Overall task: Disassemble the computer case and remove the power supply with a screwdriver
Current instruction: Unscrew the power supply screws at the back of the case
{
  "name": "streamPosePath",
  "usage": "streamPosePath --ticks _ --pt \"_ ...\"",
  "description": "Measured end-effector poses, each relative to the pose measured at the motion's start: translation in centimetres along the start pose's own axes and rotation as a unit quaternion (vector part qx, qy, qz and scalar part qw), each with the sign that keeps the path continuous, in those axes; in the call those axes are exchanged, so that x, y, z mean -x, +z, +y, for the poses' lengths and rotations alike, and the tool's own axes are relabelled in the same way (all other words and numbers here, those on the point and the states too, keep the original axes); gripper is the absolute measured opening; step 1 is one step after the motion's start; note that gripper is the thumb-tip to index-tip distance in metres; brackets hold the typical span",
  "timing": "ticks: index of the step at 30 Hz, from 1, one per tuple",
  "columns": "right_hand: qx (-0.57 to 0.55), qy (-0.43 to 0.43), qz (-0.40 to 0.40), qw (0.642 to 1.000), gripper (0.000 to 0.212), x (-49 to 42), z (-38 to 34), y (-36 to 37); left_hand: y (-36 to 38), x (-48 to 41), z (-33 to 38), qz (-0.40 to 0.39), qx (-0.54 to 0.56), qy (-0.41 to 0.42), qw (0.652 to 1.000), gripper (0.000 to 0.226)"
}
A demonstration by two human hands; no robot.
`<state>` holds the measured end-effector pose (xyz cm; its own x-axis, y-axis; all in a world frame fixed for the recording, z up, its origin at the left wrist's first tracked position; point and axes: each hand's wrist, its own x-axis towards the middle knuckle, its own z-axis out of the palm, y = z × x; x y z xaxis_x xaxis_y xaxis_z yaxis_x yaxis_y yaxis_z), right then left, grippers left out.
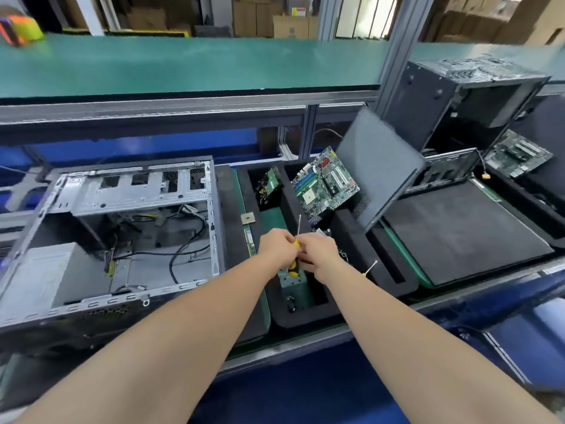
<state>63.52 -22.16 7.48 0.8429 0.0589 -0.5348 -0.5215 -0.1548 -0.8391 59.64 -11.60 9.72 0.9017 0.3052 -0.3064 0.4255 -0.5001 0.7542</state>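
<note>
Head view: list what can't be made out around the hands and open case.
All head view.
- Screwdriver handle: mostly covered by the left hand and right hand gripping it.
- Second screwdriver: handle mostly behind the right wrist.
- Power supply screws: too small, blurred.
- Orange-green object: blurred, cut by left edge.

left hand point(276, 249) — bare | left forearm point(171, 325) bare | right hand point(319, 254) — bare | right forearm point(406, 319) bare

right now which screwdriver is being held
The screwdriver with its shaft sticking up between the left hand and right hand; the other screwdriver lies untouched on the black foam tray to the right.
</note>
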Motion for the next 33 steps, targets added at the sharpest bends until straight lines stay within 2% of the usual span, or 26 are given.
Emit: streamPosePath --ticks 4,10,13,17,23,26,28,30,33 --pt "-0.018 -0.095 -0.039 0.995 0.014 1.1 -4.9 2.9 -4.6 0.8 2.5 0.08 0.067 0.0 0.995 0.021" --pt "0.075 -0.205 -0.131 0.967 0.019 4.0 -9.3 9.7 -12.3 3.1 1.6 0.16 0.21 -0.012 0.965 0.011" --pt "0.112 -0.229 -0.202 0.946 0.023 6.5 -9.8 12.8 -16.2 4.8 -0.8 0.174 0.259 -0.035 0.95 0.008" --pt "0.141 -0.215 -0.299 0.919 0.022 9.5 -9.4 16.8 -20.8 7.0 -4.9 0.165 0.271 -0.038 0.948 0.021" --pt "0.158 -0.18 -0.344 0.908 0.023 11.4 -8.4 21.4 -26.1 9.0 -10.7 0.117 0.134 0.017 0.984 0.02" --pt "0.18 -0.168 -0.335 0.909 0.017 12.5 -7.5 23.2 -28.3 9.3 -13.1 0.12 -0.007 0.026 0.992 0.017" --pt "0.21 -0.187 -0.316 0.906 0.016 13.1 -6.7 24.5 -29.5 9.4 -15.1 0.129 -0.149 0.019 0.98 0.019" --pt "0.281 -0.241 -0.287 0.884 0.015 13.5 -5.4 25.5 -30.3 9.6 -17.7 0.131 -0.29 0.003 0.948 0.036" --pt "0.38 -0.292 -0.235 0.846 0.014 13.9 -2.9 26.1 -30.3 9.9 -22.1 0.123 -0.386 0.026 0.914 0.051"
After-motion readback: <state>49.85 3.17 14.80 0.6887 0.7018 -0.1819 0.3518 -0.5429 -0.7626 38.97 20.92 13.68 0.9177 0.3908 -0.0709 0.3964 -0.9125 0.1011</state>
